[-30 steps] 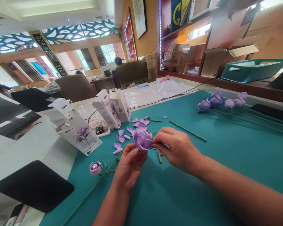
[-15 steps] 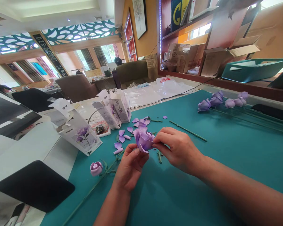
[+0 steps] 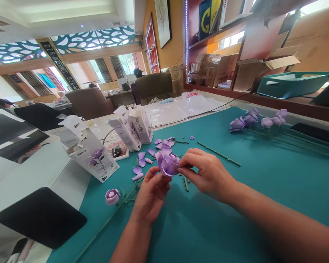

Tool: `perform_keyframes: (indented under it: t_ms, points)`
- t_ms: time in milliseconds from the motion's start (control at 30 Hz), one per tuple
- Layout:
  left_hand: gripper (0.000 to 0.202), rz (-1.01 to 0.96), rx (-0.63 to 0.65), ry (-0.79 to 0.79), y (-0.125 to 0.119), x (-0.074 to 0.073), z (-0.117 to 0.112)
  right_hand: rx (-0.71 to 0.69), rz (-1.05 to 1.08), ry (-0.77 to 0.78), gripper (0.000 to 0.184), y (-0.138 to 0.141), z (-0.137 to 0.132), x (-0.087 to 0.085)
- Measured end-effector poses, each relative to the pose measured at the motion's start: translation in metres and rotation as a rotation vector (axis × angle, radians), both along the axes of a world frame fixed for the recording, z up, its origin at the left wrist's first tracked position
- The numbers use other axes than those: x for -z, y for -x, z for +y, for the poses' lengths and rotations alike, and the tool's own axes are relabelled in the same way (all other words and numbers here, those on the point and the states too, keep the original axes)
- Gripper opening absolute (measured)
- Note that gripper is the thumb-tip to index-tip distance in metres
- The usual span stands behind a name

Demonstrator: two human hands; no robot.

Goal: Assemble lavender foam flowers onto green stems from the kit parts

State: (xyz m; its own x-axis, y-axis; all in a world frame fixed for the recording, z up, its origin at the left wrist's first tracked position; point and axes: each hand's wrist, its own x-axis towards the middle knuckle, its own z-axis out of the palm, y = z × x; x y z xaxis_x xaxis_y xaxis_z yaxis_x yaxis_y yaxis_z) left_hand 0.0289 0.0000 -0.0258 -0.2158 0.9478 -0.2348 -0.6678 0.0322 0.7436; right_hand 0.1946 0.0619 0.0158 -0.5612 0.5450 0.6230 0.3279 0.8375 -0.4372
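Two bare hands hold a purple foam rose point(image 3: 167, 163) just above a teal craft mat point(image 3: 263, 190). The left hand point(image 3: 150, 193) cradles it from below, the right hand point(image 3: 208, 175) pinches its side. Loose foam petals point(image 3: 139, 160) lie on the mat nearby.

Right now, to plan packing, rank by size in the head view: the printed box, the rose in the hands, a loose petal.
Printed box
Purple foam rose
Loose petal
The rose sits nearer the camera, so box against rose is unsure.

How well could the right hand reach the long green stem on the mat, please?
Likely yes: only teal mat separates the right hand from the green stem, though its fingers are pinching the purple foam rose.
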Motion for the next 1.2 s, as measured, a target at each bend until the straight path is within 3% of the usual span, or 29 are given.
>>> perform_keyframes:
  t_ms: [467,1200]
  points:
    - [0.033,0.000,-0.025,0.017,-0.0003,0.0022,0.0008,-0.008,-0.028,0.067,0.011,-0.0012,0.0000,-0.0039]
    - [0.032,0.002,-0.031,0.062,-0.0036,-0.0030,-0.0006,-0.034,-0.037,-0.051,0.013,-0.0012,0.0012,0.0011]
